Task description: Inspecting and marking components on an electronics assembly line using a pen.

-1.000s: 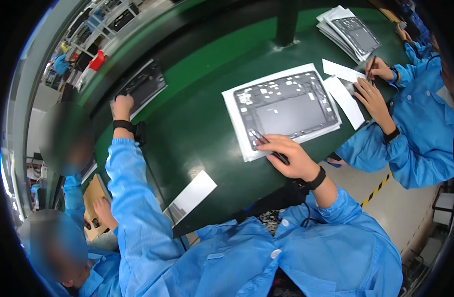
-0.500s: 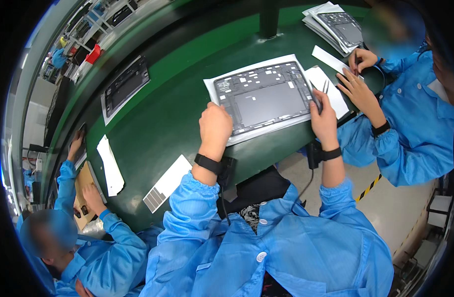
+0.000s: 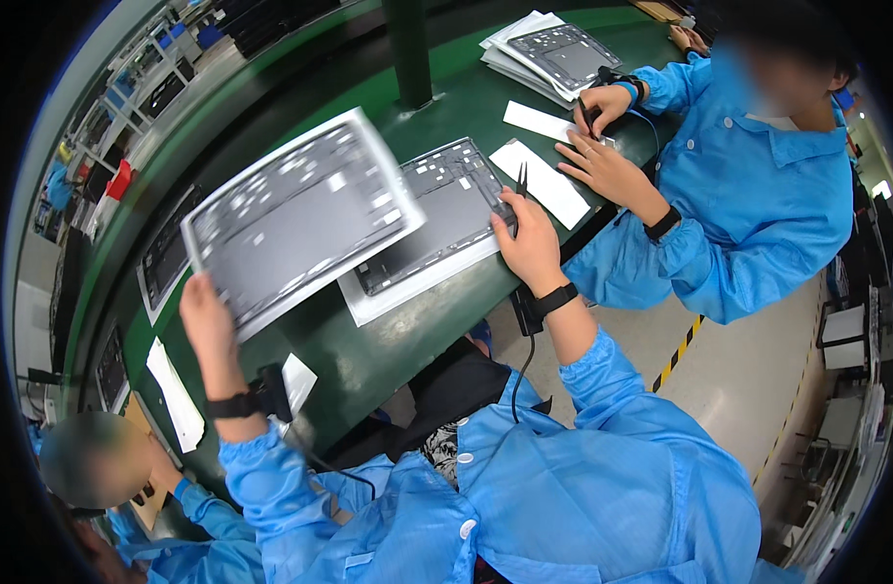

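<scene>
My left hand (image 3: 211, 326) grips the near left corner of a thin dark tablet housing (image 3: 300, 219) with small white pieces on it and a white sheet under it. The housing is held tilted above the table, slightly blurred. Partly covered by it, a second dark housing (image 3: 446, 209) lies on a white sheet (image 3: 373, 307) on the table. My right hand (image 3: 531, 243) is closed around dark tweezers (image 3: 522, 180), tips pointing away from me. Its fingers are at the second housing's right edge; whether they press on it I cannot tell.
The green table (image 3: 378, 375) carries a white strip (image 3: 539, 183) and a stack of housings (image 3: 560, 54) at the far right. A co-worker's hands (image 3: 612, 175) work on the right; another person sits at lower left. More white sheets (image 3: 174, 394) lie left. A green post (image 3: 405, 54) stands behind.
My left hand has lifted the upper housing and swung it left, uncovering the second one beneath. My right hand stays by the right edge with the tweezers. The view has shifted to the right.
</scene>
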### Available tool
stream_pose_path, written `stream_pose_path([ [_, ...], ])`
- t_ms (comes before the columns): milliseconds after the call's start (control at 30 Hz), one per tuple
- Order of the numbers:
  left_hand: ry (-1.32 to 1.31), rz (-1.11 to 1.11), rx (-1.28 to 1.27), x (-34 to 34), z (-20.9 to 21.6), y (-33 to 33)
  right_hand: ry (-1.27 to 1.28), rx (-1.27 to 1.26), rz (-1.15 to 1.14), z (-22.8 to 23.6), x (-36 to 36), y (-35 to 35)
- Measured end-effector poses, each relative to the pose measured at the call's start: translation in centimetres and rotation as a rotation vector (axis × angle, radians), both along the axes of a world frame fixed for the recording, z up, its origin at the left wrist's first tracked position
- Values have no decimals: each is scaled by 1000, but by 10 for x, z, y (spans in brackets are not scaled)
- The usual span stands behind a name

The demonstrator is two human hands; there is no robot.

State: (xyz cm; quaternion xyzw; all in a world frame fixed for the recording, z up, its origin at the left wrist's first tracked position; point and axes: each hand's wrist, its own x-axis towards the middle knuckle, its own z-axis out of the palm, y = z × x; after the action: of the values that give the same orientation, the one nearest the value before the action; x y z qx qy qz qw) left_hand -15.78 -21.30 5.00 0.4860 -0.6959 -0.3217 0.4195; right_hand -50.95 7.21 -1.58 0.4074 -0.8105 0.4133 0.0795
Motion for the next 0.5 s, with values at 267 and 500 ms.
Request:
stream_pose_path([
  [267, -89, 181, 178, 156, -68, -39, 82, -18, -6, 2, 7, -5],
  [500, -914, 235, -134, 141, -46, 26, -100, -68, 60, 10, 9, 0],
])
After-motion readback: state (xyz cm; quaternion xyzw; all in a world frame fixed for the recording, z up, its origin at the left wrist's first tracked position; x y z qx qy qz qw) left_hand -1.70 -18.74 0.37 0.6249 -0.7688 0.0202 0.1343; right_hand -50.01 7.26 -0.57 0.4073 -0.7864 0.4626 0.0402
